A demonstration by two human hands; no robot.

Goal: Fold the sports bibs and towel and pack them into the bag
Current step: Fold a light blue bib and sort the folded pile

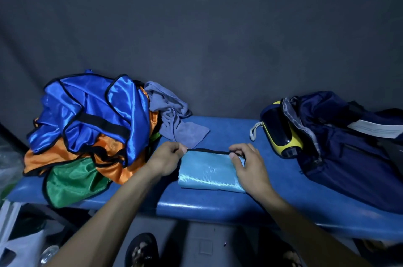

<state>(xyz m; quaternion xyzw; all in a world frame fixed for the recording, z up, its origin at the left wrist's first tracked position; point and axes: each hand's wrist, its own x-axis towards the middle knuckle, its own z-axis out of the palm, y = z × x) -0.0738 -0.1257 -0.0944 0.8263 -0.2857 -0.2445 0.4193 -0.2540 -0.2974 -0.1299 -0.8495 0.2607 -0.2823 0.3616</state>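
A light blue bib (209,172) lies folded into a small rectangle on the blue bench (218,205), its black-trimmed edge at the far side. My left hand (168,157) pinches that edge at its left corner. My right hand (248,164) pinches the right corner, thumb on the fabric. A heap of loose bibs sits at the left: royal blue (91,109) on top, orange (113,153) beneath, green (74,179) in front. A grey-purple towel (174,118) lies crumpled beside the heap. The navy bag (349,151) rests open at the right end.
A black and yellow bottle-like item (281,133) with a grey cord pokes out of the bag's mouth. White paper (377,128) lies on the bag. A dark backdrop hangs behind the bench. My sandalled foot (141,249) and a plastic bottle (49,253) are on the floor.
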